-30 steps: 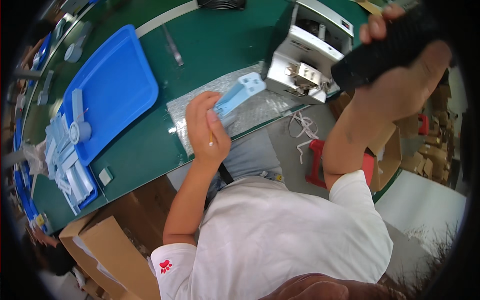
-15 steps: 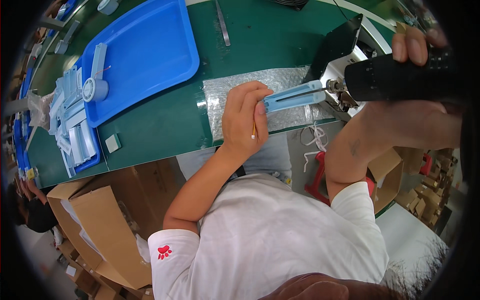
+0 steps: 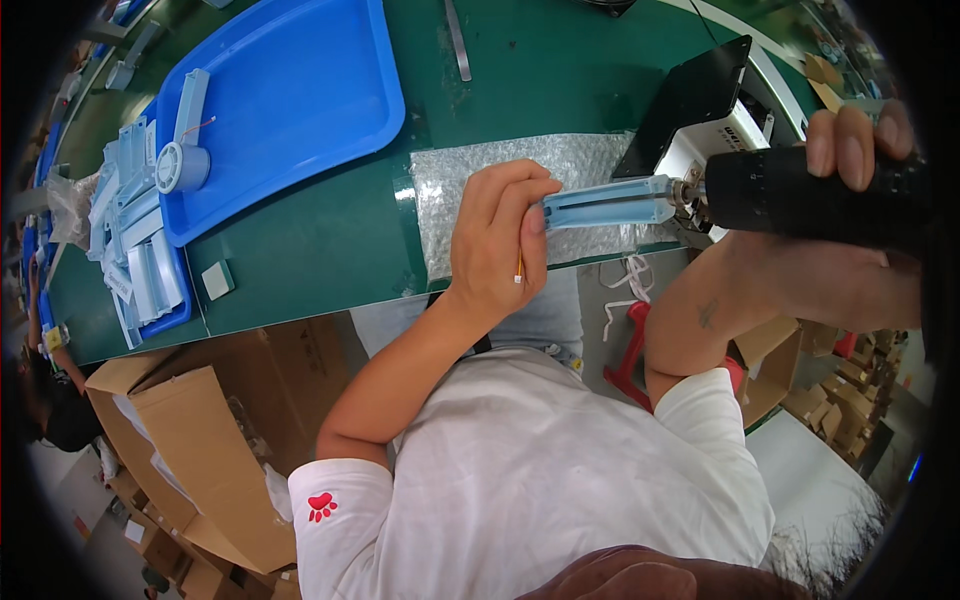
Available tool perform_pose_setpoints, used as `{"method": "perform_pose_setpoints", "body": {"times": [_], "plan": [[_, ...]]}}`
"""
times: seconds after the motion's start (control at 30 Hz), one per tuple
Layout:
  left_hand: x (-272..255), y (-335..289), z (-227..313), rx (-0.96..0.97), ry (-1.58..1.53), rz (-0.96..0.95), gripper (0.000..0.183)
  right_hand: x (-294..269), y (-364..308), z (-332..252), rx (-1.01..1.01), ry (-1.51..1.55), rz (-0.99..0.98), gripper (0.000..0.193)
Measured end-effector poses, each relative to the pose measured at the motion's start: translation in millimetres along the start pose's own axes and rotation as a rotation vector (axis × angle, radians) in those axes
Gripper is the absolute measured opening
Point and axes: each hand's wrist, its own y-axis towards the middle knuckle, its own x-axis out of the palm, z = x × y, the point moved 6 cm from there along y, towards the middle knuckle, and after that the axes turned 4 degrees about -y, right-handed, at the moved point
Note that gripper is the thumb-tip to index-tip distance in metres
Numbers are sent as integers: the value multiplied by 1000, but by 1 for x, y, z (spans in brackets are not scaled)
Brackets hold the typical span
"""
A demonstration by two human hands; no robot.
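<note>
My left hand (image 3: 500,235) is closed around one end of a light blue plastic housing (image 3: 615,213), long and channel-shaped. A thin yellow wire with a small white connector (image 3: 517,279) hangs out by the fingers. My right hand (image 3: 835,240) grips a black electric screwdriver (image 3: 770,185), pointed left at the housing. A long dark bit runs from its metal nose along the inside of the housing. The bit's tip is hidden near my left fingers. Both hands are above a sheet of bubble wrap (image 3: 440,200) on the green table (image 3: 540,90).
A blue tray (image 3: 300,100) at the left holds a light blue part with a round end (image 3: 183,167). Several similar pieces (image 3: 130,220) are piled beside it. Tweezers (image 3: 458,45) lie farther back. A black and white machine (image 3: 690,110) stands right. An open cardboard box (image 3: 205,450) is below left.
The housing and screwdriver have tipped to a more level line, the right end dropping slightly. Both hands keep their hold. The whole view has shifted a little.
</note>
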Motion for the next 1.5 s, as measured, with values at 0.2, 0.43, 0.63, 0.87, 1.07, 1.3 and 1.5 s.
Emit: {"method": "perform_pose_setpoints", "body": {"times": [0.2, 0.43, 0.63, 0.87, 1.07, 1.3, 1.5], "plan": [[0, 0, 0, -11, -34, 13, 20, 6, -7, 1, -18, 4, -13, 63], [-2, 11, 5, 25, -45, -32, 21, 11, 3, -10, -78, 44, 8, 68], [-89, 78, -13, 96, 192, -103, 18, -9, 23, -102, -370, 285, 92, 80], [-101, 297, -192, -69, 552, 145, 30, 14, 20, -60, -178, -123, -15, 96], [-127, 396, -351, -630, 986, 268, 40, 16, 13, -19, -239, -302, 176, 95], [-120, 408, -319, -844, 336, 9, 115, -16, 2, -26, -261, -249, 93, 95], [-258, 346, -337, -813, 1035, -335, 80, -15, 4, -21, -207, -278, 164, 77]]}}
